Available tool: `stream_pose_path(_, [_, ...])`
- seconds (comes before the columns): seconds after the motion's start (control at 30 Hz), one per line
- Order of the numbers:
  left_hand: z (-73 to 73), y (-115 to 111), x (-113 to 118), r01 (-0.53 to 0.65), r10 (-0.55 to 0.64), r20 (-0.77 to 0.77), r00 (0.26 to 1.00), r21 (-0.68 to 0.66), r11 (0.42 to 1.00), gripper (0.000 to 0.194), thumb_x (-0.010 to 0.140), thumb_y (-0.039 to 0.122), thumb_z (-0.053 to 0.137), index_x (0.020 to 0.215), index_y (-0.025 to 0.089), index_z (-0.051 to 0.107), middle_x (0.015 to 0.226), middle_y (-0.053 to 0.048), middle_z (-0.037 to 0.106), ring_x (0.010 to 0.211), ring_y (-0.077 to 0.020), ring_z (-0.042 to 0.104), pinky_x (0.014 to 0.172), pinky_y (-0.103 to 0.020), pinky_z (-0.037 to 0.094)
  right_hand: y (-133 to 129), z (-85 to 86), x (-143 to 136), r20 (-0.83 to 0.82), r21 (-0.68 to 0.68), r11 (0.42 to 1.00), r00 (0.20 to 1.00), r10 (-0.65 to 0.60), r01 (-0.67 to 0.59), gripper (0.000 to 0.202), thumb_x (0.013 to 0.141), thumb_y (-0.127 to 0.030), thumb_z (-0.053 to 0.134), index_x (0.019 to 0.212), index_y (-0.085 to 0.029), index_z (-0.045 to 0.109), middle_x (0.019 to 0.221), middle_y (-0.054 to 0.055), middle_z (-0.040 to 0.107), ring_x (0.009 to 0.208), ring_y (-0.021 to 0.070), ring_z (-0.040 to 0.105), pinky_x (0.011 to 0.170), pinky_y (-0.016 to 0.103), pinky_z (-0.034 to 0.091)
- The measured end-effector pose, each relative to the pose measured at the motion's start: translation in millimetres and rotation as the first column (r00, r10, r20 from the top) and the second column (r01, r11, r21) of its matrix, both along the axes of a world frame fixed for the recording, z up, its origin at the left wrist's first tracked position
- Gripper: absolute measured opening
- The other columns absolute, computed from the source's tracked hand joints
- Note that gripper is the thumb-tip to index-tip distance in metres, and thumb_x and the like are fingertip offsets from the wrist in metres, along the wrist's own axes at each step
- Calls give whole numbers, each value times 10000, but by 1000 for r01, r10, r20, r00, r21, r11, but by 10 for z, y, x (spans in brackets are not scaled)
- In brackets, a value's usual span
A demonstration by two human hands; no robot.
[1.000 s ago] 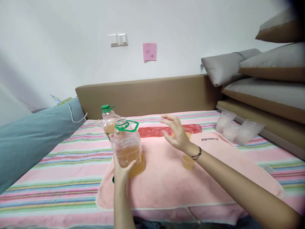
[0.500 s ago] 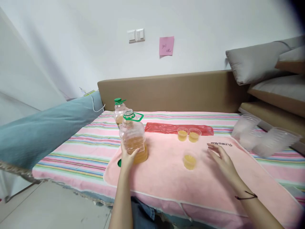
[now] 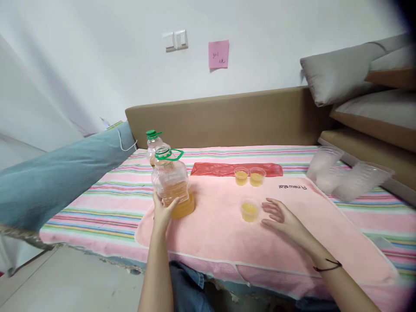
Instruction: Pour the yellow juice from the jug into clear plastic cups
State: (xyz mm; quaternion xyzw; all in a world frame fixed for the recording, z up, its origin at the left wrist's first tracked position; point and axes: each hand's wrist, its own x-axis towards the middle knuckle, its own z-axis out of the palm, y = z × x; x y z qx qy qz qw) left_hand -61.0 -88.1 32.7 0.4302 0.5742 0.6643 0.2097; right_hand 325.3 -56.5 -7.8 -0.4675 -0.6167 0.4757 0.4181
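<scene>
My left hand (image 3: 163, 213) is wrapped round the lower side of a clear jug (image 3: 172, 184) of yellow liquid, which has a green handle ring and an uncapped mouth. Just right of a clear cup (image 3: 249, 211) with yellow liquid, my right hand (image 3: 276, 216) has its fingers apart and holds nothing. Two similar cups, one on the left (image 3: 241, 177) and one on the right (image 3: 256, 177), stand side by side farther back. Behind the held jug is a second jug (image 3: 152, 145) with a green cap.
A pink mat (image 3: 214, 238) lies on the striped cloth (image 3: 107, 208). Behind the cups is a flat red plastic bag (image 3: 211, 169). Stacked clear cups (image 3: 364, 180) lie on their sides at the right, near piled cushions (image 3: 344, 73).
My right hand has moved left, close to the front cup. The camera view has shifted slightly. My left hand still grips the jug.
</scene>
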Motion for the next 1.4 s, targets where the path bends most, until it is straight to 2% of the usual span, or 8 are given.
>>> stream_pose_path(0.2, [140, -114, 210, -355, 375, -98, 922, 175, 918, 823, 748, 360, 721, 1423, 210, 275, 1545, -160, 252, 1450, -245, 229, 1189, -423, 181, -79, 154, -158, 116, 109, 994, 992, -40, 27, 340, 745, -324, 700, 1064, -226, 634, 1196, 106, 664, 1119, 279, 619, 1014, 471, 474])
stream_pose_path(0.33, [206, -196, 608, -425, 576, -175, 799, 513, 745, 379, 853, 303, 588, 1206, 205, 495, 1233, -83, 549, 1180, -204, 521, 1030, -389, 398, 2, 59, -197, 4, 84, 997, 1000, 1, -1, 366, 729, -284, 691, 1081, -226, 611, 1166, 94, 683, 1060, 249, 657, 921, 404, 538])
stream_pose_path(0.4, [193, -163, 862, -214, 450, -354, 820, 540, 814, 235, 847, 258, 585, 1075, 208, 555, 1026, -38, 604, 983, -180, 588, 904, -348, 465, 51, -12, -197, -32, 75, 997, 999, 12, -9, 415, 713, -272, 700, 1112, -219, 599, 1171, 95, 680, 1057, 244, 660, 895, 388, 547])
stream_pose_path(0.47, [144, -57, 1113, 159, 48, -622, 782, 273, 949, 157, 864, 220, 541, 1014, 218, 590, 954, -28, 634, 927, -173, 608, 873, -336, 478, 82, -50, -196, -26, 85, 996, 1000, 4, -2, 428, 710, -266, 700, 1123, -215, 601, 1173, 95, 678, 1057, 243, 659, 888, 386, 544])
stream_pose_path(0.63, [-105, 372, 1525, 387, -540, -405, 737, -402, 830, 855, 680, 227, 711, 1422, 148, 294, 1298, -182, 548, 1190, -281, 546, 971, -437, 455, 101, -11, -227, -21, 90, 996, 1000, -9, 11, 386, 707, -236, 673, 1087, -203, 615, 1112, 83, 698, 1011, 225, 668, 862, 367, 542])
stream_pose_path(0.73, [-250, 537, 1611, 439, -617, -273, 738, -499, 747, 1054, 512, 207, 823, 1420, 121, 297, 1314, -202, 541, 1208, -316, 534, 1004, -451, 430, 100, 16, -267, 4, 120, 993, 1000, -23, 22, 350, 698, -193, 655, 1047, -195, 635, 1052, 73, 715, 960, 216, 675, 862, 371, 536])
stream_pose_path(0.87, [-370, 561, 1728, 550, -692, -241, 681, -455, 700, 772, 549, 267, 835, 1240, 157, 508, 1224, -142, 634, 1128, -292, 591, 988, -428, 438, 90, 25, -324, -15, 97, 995, 1000, -1, 2, 329, 731, -221, 646, 1059, -194, 644, 1077, 72, 713, 968, 217, 673, 843, 353, 536])
stream_pose_path(1.4, [-492, 496, 1836, 616, -690, -227, 687, -322, 719, 449, 622, 283, 814, 1006, 196, 600, 1026, -47, 699, 925, -218, 642, 823, -315, 485, 120, -162, -291, -21, 97, 995, 999, 33, -31, 311, 741, -215, 673, 1049, -206, 633, 1080, 63, 711, 957, 220, 683, 825, 344, 549])
